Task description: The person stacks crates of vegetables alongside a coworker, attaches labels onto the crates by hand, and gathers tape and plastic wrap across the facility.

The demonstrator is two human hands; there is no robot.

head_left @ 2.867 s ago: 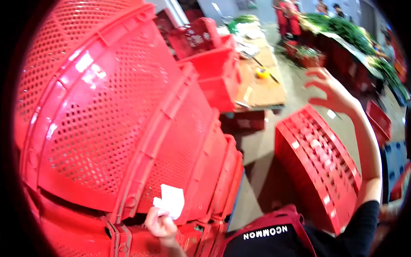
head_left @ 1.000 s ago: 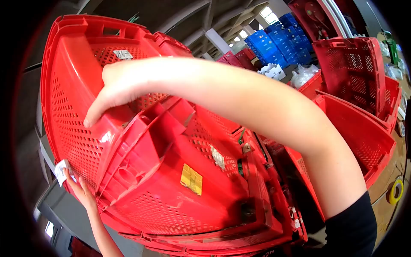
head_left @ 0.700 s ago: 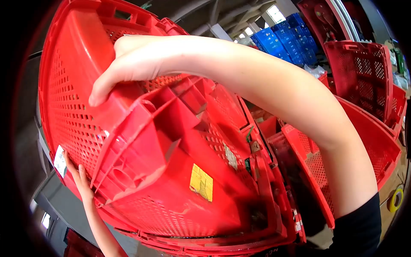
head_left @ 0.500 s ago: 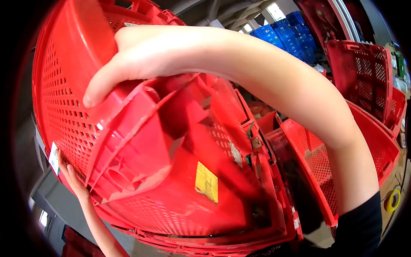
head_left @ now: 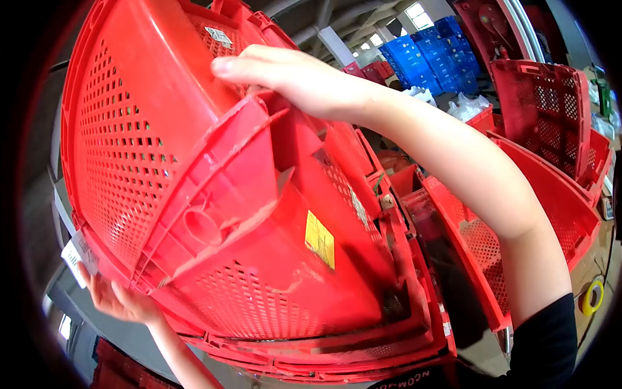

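Note:
Large red perforated plastic crates (head_left: 123, 149) fill the left and middle of the view, tilted and nested together. My right hand (head_left: 285, 74) reaches over the upper corner of one crate and grips it, thumb on the near side and other fingers partly hidden. At the lower left, my left hand (head_left: 120, 301) is beside the crate's lower edge with fingers apart. Its fingertips touch a white printed label (head_left: 79, 256) that juts out there. A yellow sticker (head_left: 319, 240) marks the near crate's side, and a small white tag (head_left: 218, 36) shows near its top.
More red crates (head_left: 483, 243) stand to the right, one upright crate (head_left: 544, 113) behind them. Blue crates (head_left: 427, 55) are stacked at the back. Clear plastic bags (head_left: 468, 107) lie beyond my right forearm. A yellow tape roll (head_left: 592, 297) rests at the far right.
My right hand has shifted right and upward along the crate. My left hand has moved lower and turned, its fingers spreading. The label now projects more from the crate, which has shifted slightly.

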